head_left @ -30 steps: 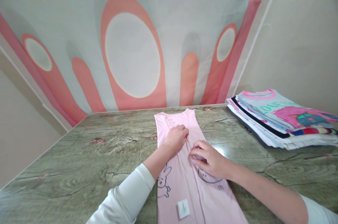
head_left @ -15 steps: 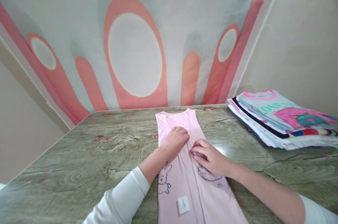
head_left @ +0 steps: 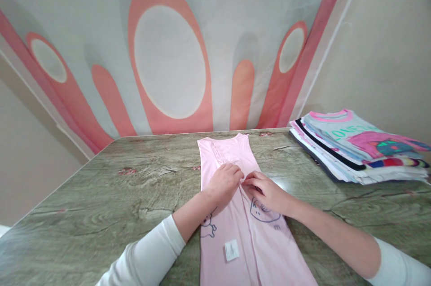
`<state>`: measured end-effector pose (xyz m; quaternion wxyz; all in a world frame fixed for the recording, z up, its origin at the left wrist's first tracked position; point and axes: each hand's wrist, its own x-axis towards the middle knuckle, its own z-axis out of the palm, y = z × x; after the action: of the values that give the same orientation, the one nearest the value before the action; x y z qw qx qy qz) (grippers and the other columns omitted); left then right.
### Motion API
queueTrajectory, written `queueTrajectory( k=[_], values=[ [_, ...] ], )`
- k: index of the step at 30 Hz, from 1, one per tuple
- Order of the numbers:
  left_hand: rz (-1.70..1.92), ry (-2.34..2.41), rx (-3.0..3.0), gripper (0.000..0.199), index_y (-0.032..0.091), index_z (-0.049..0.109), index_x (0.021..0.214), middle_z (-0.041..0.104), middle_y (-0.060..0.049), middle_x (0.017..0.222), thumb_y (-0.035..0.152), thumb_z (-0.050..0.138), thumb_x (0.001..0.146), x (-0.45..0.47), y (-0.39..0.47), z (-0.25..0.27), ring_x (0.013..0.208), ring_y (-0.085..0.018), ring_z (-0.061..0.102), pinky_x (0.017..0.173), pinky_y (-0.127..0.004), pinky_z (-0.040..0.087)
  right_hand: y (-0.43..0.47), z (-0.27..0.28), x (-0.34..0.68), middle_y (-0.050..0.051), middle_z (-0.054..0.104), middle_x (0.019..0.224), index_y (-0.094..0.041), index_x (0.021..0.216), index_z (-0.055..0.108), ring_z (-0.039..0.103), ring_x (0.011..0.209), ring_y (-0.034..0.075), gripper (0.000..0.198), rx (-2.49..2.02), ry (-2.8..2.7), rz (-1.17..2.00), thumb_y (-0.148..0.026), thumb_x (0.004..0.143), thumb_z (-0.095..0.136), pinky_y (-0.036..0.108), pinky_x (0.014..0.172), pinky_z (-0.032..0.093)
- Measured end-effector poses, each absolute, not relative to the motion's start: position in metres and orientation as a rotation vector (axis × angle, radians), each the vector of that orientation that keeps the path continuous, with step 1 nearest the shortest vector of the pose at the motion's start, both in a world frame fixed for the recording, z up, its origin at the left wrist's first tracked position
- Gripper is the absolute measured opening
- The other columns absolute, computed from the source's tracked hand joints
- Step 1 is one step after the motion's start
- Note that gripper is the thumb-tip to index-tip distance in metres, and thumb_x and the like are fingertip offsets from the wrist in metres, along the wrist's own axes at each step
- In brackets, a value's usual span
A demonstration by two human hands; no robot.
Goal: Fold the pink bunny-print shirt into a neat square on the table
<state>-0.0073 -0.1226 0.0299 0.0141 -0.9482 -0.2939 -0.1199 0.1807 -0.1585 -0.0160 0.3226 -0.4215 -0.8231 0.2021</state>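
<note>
A long pink garment (head_left: 272,254) lies on the table with its neck end away from me, its side edges meeting along the middle. Blue line drawings, one a rabbit-like figure, show on it, and a small white label (head_left: 232,250) lies near the bottom. My left hand (head_left: 226,182) rests over the upper part, fingers curled and pressed together on the cloth at the middle seam. Right beside it, my right hand (head_left: 264,192) pinches the cloth between thumb and fingertips. The fingertips of both hands nearly touch, and a bit of cloth bunches between them.
A stack of folded clothes (head_left: 357,142) stands at the table's right, topped by a grey shirt with a pink collar. The wood-patterned table (head_left: 134,200) ends at the back against a wall hanging (head_left: 222,16) with pink and orange shapes.
My right hand has moved slightly up and left, closer to my left hand, and its fingers have closed more on the cloth. The view has tilted a little.
</note>
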Motion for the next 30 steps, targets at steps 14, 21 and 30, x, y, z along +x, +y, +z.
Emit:
queueTrajectory(
  k=[14,21,30],
  values=[
    [-0.379,-0.815,-3.294,0.013,0.017,0.057,0.093,0.057,-0.005,0.098,0.026,0.05,0.087,-0.025,-0.188,0.03,0.095,-0.019,0.051,0.088,-0.033,0.038,-0.151,-0.021,0.193,0.008,0.054,0.121,-0.02,0.118,0.053,0.047,0.11,0.023,0.033,-1.254,-2.329,0.147,-0.021,0.085,0.046,0.042,0.093,0.039],
    [-0.425,-0.971,-3.299,0.016,0.017,0.055,0.098,0.054,-0.006,0.105,0.026,0.053,0.085,-0.024,-0.195,0.034,0.1,-0.021,0.049,0.091,-0.034,0.038,-0.153,-0.018,0.191,0.008,0.054,0.121,-0.02,0.118,0.053,0.047,0.11,0.022,0.033,-1.286,-2.341,0.129,-0.022,0.086,0.045,0.04,0.092,0.039],
    [-0.453,-1.03,-3.266,0.017,0.017,0.055,0.102,0.055,-0.006,0.104,0.023,0.046,0.088,-0.022,-0.198,0.035,0.1,-0.02,0.049,0.091,-0.034,0.039,-0.154,-0.018,0.19,0.009,0.053,0.121,-0.019,0.119,0.052,0.046,0.11,0.022,0.035,-1.292,-2.339,0.128,-0.023,0.085,0.045,0.041,0.092,0.038]
  ],
)
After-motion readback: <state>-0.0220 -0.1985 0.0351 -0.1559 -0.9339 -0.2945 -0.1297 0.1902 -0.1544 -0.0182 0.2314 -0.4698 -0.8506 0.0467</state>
